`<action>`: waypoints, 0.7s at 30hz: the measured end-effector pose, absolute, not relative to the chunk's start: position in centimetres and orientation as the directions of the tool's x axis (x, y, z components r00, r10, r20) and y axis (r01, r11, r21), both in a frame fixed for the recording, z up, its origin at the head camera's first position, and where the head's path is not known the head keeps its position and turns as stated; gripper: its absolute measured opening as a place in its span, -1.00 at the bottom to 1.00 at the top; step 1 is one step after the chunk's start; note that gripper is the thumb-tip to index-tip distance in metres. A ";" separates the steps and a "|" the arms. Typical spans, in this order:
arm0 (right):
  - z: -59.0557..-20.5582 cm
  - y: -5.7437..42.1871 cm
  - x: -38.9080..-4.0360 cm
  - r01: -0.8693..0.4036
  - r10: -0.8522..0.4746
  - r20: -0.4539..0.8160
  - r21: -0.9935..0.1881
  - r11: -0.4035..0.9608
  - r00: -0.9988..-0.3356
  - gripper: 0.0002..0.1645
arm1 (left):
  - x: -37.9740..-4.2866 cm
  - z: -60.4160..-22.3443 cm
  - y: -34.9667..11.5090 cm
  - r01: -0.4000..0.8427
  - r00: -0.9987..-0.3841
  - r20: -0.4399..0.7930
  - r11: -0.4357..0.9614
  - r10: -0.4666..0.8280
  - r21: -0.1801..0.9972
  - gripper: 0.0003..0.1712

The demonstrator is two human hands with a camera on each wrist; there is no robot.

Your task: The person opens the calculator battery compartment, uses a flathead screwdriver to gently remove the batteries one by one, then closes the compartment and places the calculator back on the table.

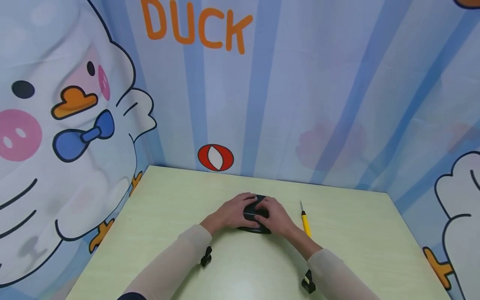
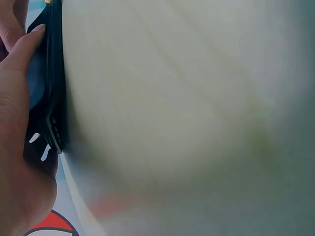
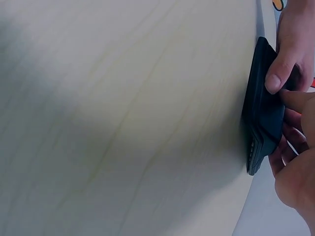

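A flat black device (image 1: 256,228), shaped like a computer mouse, lies on the pale green table (image 1: 240,266) a little behind its centre. Both hands cover it. My left hand (image 1: 233,212) grips its left side, fingers curled over the top. My right hand (image 1: 276,217) grips its right side. In the left wrist view the device (image 2: 53,93) shows edge-on, with the left hand's thumb (image 2: 22,51) along it. The right wrist view has the device (image 3: 263,113) edge-on too, a thumb (image 3: 276,73) pressed on its rim and the right hand (image 3: 295,182) curled at its lower end.
A small screwdriver (image 1: 306,221) with a yellow handle lies on the table just right of my right hand, tip pointing away. Cartoon duck curtains (image 1: 67,125) close in the table at the back and on both sides.
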State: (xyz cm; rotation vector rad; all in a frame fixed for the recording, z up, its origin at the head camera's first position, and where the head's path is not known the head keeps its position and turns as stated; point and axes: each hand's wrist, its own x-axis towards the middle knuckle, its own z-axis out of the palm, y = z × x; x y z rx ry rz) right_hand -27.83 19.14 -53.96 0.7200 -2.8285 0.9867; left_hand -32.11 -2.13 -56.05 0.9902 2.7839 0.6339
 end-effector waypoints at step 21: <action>-54.3 19.0 -27.7 -0.470 -0.425 0.221 -0.567 0.677 -0.878 -0.81 | -32.3 -56.3 -2.0 0.578 -0.778 0.032 0.696 0.627 0.426 0.11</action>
